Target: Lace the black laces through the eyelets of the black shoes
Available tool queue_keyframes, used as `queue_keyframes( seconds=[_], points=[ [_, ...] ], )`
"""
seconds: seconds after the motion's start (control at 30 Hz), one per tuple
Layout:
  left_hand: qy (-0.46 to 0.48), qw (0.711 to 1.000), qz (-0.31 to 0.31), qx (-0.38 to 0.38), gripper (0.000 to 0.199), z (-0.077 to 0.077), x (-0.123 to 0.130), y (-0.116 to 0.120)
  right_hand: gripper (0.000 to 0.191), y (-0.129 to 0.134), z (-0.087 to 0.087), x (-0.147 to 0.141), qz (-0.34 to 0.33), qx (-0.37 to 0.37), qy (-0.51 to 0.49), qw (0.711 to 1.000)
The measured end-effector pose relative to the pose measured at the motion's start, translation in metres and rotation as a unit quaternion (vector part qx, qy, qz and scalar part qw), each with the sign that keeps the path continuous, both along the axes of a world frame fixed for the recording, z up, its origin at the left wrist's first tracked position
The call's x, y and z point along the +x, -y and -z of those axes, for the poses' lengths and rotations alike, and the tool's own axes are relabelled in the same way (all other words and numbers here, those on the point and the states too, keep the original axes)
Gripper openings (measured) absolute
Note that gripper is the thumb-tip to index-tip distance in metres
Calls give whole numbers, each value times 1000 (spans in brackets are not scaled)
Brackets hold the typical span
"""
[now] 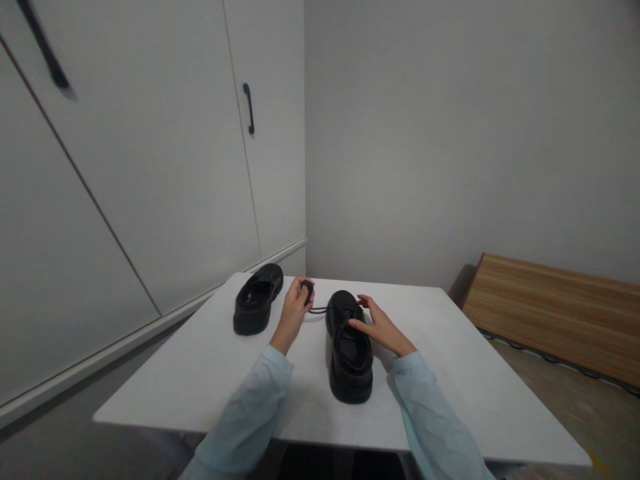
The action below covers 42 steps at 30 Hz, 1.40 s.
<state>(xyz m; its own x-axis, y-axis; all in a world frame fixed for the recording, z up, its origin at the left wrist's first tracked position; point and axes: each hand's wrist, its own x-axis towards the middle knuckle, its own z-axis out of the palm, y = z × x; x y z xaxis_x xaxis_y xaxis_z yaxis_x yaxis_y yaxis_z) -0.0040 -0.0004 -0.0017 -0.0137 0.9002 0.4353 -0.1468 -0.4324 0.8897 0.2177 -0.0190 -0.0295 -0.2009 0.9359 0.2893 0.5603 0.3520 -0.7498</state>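
A black shoe (351, 377) stands on the white table (430, 407) with its toe pointing away from me. Dark shoelaces (319, 311) stretch from its upper to my left hand (296, 307), which is closed on them; a dark bunched part shows at the fingers, too small to make out fully. On the shoe's right side rests my right hand (380, 325), fingers apart, its thumb near the opening. A second black shoe (253, 313) sits apart at the table's far left.
White cabinet doors (190, 153) with dark handles rise along the left, close to the table's edge. Behind the table is a plain grey wall (450, 133). A wood-grain panel (550, 313) leans at the right, beyond the table edge.
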Motion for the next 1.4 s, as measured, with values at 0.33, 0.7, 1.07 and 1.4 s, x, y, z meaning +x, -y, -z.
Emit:
queue_keyframes(
  seconds=[0.33, 0.7, 1.07, 1.4],
  points=[
    [-453, 882, -63, 113, 17, 21, 4, 1, 65, 1, -3, -2, -8, 8, -3, 1000],
    [-426, 882, -173, 106, 11, 22, -1, -4, 64, 1, -2, -2, -15, 5, -10, 1000],
    [-164, 966, -185, 70, 13, 4, 1, 0, 64, -3, 4, 0, -23, 3, -30, 999],
    [-217, 966, -120, 80, 10, 11, 4, -5, 63, -4, 4, 0, -33, 5, -36, 999]
  ],
)
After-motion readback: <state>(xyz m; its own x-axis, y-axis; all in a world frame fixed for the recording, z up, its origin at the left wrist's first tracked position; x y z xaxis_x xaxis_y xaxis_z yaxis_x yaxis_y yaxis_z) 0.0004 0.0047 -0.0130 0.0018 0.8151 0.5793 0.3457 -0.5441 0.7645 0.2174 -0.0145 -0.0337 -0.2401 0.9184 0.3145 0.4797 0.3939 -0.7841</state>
